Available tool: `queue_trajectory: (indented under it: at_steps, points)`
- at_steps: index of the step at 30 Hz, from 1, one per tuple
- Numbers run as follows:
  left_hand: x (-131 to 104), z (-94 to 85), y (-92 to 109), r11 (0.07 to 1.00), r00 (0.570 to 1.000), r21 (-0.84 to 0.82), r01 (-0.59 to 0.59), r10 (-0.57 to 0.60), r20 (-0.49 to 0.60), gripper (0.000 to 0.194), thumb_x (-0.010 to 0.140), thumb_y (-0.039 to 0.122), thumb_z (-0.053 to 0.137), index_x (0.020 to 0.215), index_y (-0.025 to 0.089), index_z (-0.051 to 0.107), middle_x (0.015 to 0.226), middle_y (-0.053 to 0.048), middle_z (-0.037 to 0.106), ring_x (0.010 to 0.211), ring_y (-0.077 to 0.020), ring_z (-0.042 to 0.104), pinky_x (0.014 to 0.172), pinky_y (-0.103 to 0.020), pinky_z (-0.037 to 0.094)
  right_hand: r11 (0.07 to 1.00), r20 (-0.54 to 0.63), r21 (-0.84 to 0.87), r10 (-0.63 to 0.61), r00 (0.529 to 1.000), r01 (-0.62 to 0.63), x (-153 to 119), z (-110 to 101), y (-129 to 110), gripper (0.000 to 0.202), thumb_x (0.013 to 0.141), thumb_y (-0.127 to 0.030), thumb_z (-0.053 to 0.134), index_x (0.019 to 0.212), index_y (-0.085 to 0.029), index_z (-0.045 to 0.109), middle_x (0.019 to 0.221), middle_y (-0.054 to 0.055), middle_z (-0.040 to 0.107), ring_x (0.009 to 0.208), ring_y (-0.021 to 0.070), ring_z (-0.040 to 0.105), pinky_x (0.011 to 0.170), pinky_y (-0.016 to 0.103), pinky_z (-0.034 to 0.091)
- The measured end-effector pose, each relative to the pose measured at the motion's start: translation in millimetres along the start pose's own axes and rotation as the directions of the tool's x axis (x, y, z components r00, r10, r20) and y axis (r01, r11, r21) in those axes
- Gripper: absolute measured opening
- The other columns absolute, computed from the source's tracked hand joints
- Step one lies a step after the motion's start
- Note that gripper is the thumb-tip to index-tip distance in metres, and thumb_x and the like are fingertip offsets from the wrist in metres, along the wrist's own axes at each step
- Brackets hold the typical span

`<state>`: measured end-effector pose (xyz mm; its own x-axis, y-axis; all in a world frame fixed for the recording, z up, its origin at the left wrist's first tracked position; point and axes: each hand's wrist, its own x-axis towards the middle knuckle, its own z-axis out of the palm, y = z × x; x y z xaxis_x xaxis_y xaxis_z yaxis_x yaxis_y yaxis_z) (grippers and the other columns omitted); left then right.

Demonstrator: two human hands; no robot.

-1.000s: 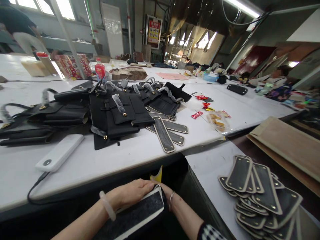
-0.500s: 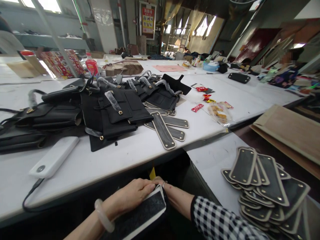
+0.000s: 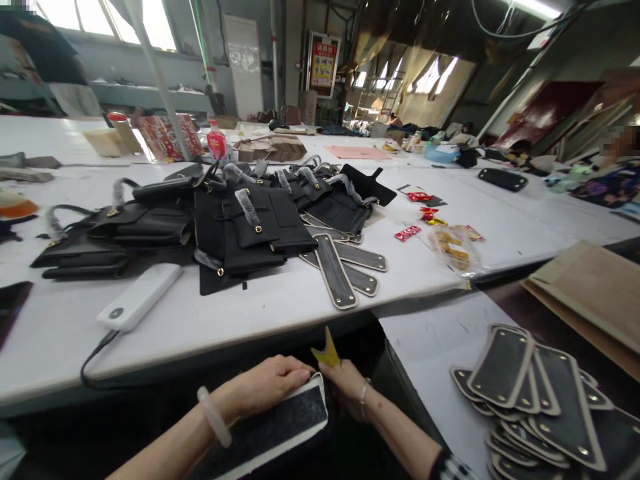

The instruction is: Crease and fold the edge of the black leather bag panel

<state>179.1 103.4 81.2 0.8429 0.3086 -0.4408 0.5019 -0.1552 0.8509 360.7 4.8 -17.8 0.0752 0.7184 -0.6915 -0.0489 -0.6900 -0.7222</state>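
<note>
A dark piece with a pale edge [image 3: 280, 427] lies below the table edge at the bottom centre. My left hand [image 3: 267, 387], with a pale bangle at its wrist, is closed on the far edge of this piece. Just right of it, my right hand [image 3: 345, 383] grips a yellow tool [image 3: 327, 352] whose forked end points up and away. Part of the right hand's fingers is hidden in shadow. Black bags [image 3: 250, 227] with wrapped handles are heaped on the white table [image 3: 200, 320] beyond my hands.
Dark panels with pale borders [image 3: 560, 393] are piled at the right. A similar panel [image 3: 334, 270] lies beside the bags. A white device [image 3: 140, 297] with a cable is at the left. Snack packets [image 3: 453, 247] and a brown board [image 3: 590, 287] are farther right. A person [image 3: 50, 60] stands back left.
My right hand has turned and moved slightly right, and more of the yellow tool shows. The left hand remains on the dark piece. The view has shifted left.
</note>
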Motion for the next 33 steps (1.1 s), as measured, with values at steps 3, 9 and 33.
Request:
queue_trajectory:
  at_steps: [3, 9, 33]
  points:
    - [-1.2, -0.3, -2.6, 0.998, 0.998, -0.031, 0.048, -0.048, -0.026, 0.043, 0.090, 0.046, 0.045, 0.113, 0.020, 0.069, 0.109, -0.002, 0.072, 0.099, -0.0229, 0.063, 0.088, -0.028, 0.045, 0.997, 0.224, -0.022, 0.077, 0.971, -0.074, -36.5, -39.0, -10.6, 0.054, 0.077, -0.068, 0.056, 0.072, -0.014, 0.058, 0.039, -0.001, 0.052, 0.029, 0.0119, 0.044, 0.032, 0.021, 0.036]
    - [-2.2, 2.6, -6.5, 0.994, 0.986, -0.041, 0.103, -0.108, -0.125, 0.049, 0.086, 0.045, 0.050, 0.125, 0.016, 0.061, 0.109, -0.008, 0.070, 0.096, -0.0244, 0.063, 0.084, -0.031, 0.046, 0.930, 0.469, -0.356, 0.091, 0.879, 0.094, -67.3, -53.7, -29.0, 0.059, 0.077, -0.068, 0.052, 0.092, -0.012, 0.064, 0.053, 0.002, 0.060, 0.036, 0.0102, 0.047, 0.039, 0.018, 0.032]
    - [-5.8, 1.2, -0.8, 0.996, 0.981, -0.012, -0.089, 0.086, -0.173, 0.036, 0.090, 0.027, 0.047, 0.122, 0.028, 0.063, 0.105, 0.002, 0.072, 0.092, -0.0211, 0.064, 0.077, -0.024, 0.044, -0.250, 0.454, -0.891, -0.521, 0.723, 0.379, -25.4, -13.2, -105.2, 0.051, 0.100, -0.039, 0.032, 0.068, -0.018, 0.065, 0.067, 0.007, 0.071, 0.063, 0.0182, 0.065, 0.057, 0.032, 0.022]
